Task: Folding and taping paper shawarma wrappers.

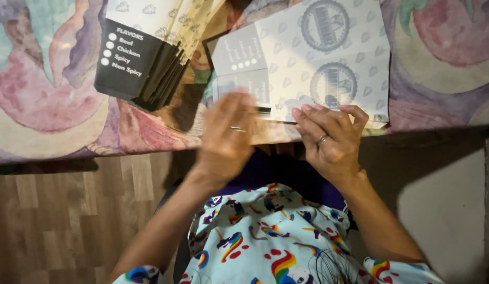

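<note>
Both of my hands are down flat on the near edge of a flat printed box blank (pixel 307 58), fingers spread and pressing rather than pinching. My right hand (pixel 332 138), with a ring on one finger, lies with its fingertips on the lower edge of the sheet, open and relaxed, closed on nothing. My left hand (pixel 227 135) is blurred, palm down over the sheet's lower left corner; it seems to touch the card, but I cannot tell whether the fingers have hold of the edge. The blank lies on the table (pixel 44 105), at its near edge just in front of me, its long axis running left to right with a slight tilt, the right end a little farther from me. Its grey side panel with dots sits at the left, and two round emblems sit one above the other toward the middle. Just beside it to the left, a stack (pixel 144 52) of the same flat blanks lies fanned, dark panels toward me, well clear of my hands. A patterned cloth in pinks and purples covers the table. Below the edge I see my lap in a bright printed garment (pixel 265 242), wooden floor (pixel 60 210) at left.
</note>
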